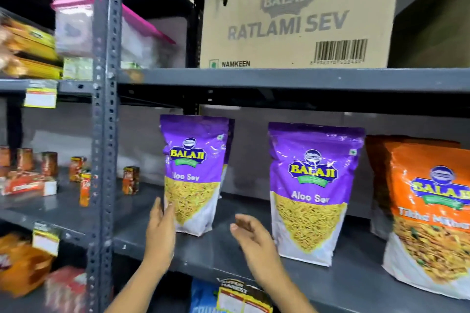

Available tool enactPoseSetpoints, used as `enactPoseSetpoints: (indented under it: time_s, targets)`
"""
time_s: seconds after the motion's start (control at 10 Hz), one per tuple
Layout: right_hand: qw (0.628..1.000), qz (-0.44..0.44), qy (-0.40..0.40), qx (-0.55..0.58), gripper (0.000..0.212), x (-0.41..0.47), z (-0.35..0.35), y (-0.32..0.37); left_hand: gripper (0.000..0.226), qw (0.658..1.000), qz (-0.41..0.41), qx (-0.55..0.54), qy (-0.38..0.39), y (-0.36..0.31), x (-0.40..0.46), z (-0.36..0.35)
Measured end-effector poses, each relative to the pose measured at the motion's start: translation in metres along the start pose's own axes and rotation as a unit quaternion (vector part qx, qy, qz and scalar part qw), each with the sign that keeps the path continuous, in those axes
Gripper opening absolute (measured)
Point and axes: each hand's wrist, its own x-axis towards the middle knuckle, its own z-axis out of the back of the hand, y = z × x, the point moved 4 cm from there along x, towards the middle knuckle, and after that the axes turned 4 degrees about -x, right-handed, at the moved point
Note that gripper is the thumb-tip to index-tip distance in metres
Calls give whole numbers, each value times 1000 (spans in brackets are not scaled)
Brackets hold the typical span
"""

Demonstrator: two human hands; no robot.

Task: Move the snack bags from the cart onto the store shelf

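Note:
A purple Aloo Sev bag (194, 173) stands upright on the grey shelf (229, 256), with another purple bag just behind it. My left hand (160, 231) rests open against that bag's lower left edge, fingertips touching it. My right hand (254, 244) hovers open between this bag and a second purple Aloo Sev bag (314, 190), touching neither. An orange Balaji bag (429, 216) stands at the right. The cart is out of view.
A cardboard Ratlami Sev box (300, 18) sits on the shelf above. A perforated steel upright (105, 134) divides the bays. Small red and orange cartons (131, 180) stand on the left shelf. Price tags (241, 297) hang on the shelf's front edge.

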Motion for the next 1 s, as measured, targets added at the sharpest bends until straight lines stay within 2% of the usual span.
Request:
enactPoseSetpoints:
  time_s: [0.1,0.2,0.3,0.4,0.5,0.6,0.7,0.8,0.9,1.0]
  targets:
    - [996,-28,69,-48,66,31,-42,-5,61,999,39,-2,18,19,20,16]
    - [996,-17,81,-43,77,44,-60,-5,55,998,52,3,35,22,21,15]
    - [996,-5,87,-33,74,42,-63,-7,28,997,57,-1,47,11,15,8]
    - [996,-10,84,-3,75,43,-59,-9,34,995,59,12,80,12,16,7]
    - [997,-18,75,-14,75,42,-57,-10,36,994,66,19,85,15,18,7]
    - [996,-19,76,-30,77,40,-57,-7,49,994,71,38,80,18,17,9]
    - [996,-12,76,-42,77,40,-58,-6,49,992,46,79,83,10,8,7]
    - [997,-1,58,-53,64,28,-51,9,53,986,4,155,58,5,0,6]
    - [993,73,-26,-90,50,-4,-18,33,62,968,-66,237,42,1,-15,1]
    - [962,203,-162,-89,36,-36,28,54,71,927,-197,301,103,-4,-34,-23]
